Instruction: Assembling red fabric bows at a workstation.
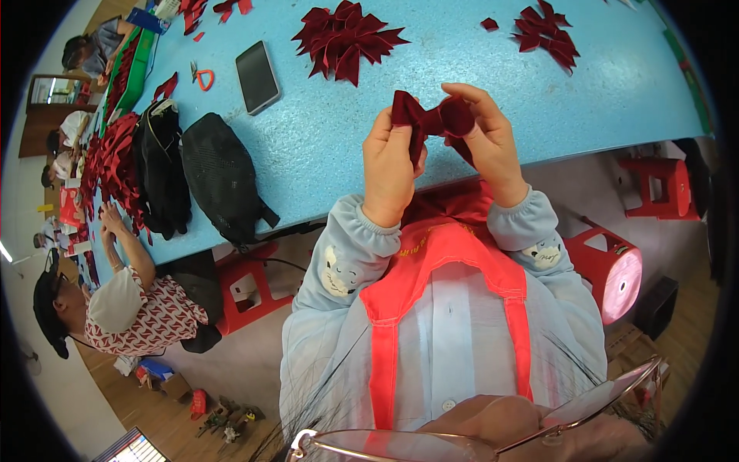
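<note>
A dark red velvet bow [431,121] is held between my two hands, just above the near edge of the blue table [323,165]. My left hand [389,165] pinches its left loop, thumb in front. My right hand [490,142] grips the rounded right loop between thumb and fingers. Some fingertips are hidden behind the fabric. Beyond my hands lies a pile of dark red velvet bows [344,40] with pointed ends. A smaller pile of similar pieces [545,37] sits farther right, with one small scrap [489,25] beside it.
On the table's left are a phone [258,77], orange-handled snips [202,77], two black bags [223,177] [163,165], a red fabric heap [115,162] and a green tray [138,69]. A co-worker [131,308] sits at left. Red stools [250,285] [608,269] stand below the table.
</note>
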`<state>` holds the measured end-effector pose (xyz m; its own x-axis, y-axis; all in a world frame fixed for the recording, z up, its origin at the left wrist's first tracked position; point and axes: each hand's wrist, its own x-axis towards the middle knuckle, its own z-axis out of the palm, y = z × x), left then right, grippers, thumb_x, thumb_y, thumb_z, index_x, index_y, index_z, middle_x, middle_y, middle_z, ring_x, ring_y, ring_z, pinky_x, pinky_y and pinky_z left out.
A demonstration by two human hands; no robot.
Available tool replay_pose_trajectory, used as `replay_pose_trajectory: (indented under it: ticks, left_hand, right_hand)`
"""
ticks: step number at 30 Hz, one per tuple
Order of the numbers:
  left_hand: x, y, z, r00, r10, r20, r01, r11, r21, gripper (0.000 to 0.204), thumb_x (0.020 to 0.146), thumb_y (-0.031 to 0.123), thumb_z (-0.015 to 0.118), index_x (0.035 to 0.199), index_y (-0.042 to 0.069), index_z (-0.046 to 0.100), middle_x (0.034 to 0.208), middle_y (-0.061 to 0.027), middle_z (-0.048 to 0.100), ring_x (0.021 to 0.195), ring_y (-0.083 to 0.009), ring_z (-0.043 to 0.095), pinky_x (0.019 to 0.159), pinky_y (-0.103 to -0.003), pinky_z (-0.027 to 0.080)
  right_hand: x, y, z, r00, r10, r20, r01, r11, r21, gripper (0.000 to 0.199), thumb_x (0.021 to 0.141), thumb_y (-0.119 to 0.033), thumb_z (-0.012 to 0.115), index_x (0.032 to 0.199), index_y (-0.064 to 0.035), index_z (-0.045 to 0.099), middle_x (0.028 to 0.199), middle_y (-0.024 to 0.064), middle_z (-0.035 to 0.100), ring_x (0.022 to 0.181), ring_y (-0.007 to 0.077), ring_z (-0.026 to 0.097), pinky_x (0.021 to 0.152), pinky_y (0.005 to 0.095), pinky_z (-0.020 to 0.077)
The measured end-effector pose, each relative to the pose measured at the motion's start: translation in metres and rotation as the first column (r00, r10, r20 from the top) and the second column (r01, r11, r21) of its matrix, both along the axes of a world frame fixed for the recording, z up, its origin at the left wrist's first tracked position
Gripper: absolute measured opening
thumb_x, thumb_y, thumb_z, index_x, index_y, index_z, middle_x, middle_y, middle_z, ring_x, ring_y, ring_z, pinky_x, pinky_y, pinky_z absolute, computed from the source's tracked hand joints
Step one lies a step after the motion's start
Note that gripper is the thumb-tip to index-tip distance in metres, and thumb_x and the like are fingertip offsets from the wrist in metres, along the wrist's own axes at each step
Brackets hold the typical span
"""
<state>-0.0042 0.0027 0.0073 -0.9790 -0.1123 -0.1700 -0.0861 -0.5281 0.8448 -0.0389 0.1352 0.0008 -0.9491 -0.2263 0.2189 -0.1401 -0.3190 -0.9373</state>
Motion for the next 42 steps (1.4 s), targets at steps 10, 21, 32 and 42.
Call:
replay_pose_trajectory:
  ticks: [10,21,32,42]
  left_hand:
    - [0.001,0.006,-0.002,0.999,0.005,0.034,-0.007,0.998,0.067,0.024,0.093,0.019,0.045,0.109,0.003,0.051,0.078,-0.0049,0.057,0.056,-0.0106,0.053,0.046,-0.025,0.047]
    - [0.001,0.004,-0.004,0.992,-0.128,0.018,0.122,0.972,0.199,0.023,0.091,0.014,0.048,0.111,0.003,0.050,0.083,-0.0067,0.058,0.061,-0.0136,0.056,0.051,-0.029,0.052]
    - [0.005,0.005,0.001,0.971,-0.229,0.067,0.202,0.939,0.280,0.021,0.091,0.011,0.044,0.109,0.003,0.051,0.084,-0.0081,0.059,0.062,-0.0137,0.056,0.053,-0.030,0.052]
    - [-0.003,0.010,-0.009,0.999,-0.010,0.050,0.008,1.000,0.025,0.013,0.091,0.013,0.044,0.100,0.006,0.050,0.078,-0.0054,0.056,0.057,-0.0104,0.051,0.045,-0.026,0.044]
  right_hand:
    - [-0.002,-0.005,-0.017,0.989,-0.137,0.055,0.139,0.989,-0.053,0.016,0.093,-0.017,0.049,0.099,-0.0040,0.057,0.071,-0.0040,0.052,0.053,0.0010,0.038,0.045,0.0168,0.0280]
    - [-0.002,0.000,-0.019,0.990,-0.058,0.128,0.070,0.993,-0.091,0.013,0.093,-0.017,0.049,0.093,-0.0056,0.054,0.075,-0.0028,0.053,0.051,0.0008,0.036,0.044,0.0167,0.0273]
    - [0.003,-0.001,-0.023,0.978,-0.174,-0.119,0.186,0.978,0.096,0.015,0.092,-0.018,0.052,0.096,-0.0036,0.053,0.079,-0.0017,0.054,0.064,0.0030,0.045,0.054,0.0177,0.0374]
    - [-0.002,0.001,-0.019,0.995,0.101,-0.003,-0.100,0.986,0.136,0.016,0.088,-0.011,0.052,0.102,-0.0025,0.054,0.087,0.0000,0.056,0.073,0.0056,0.049,0.064,0.0205,0.0411]
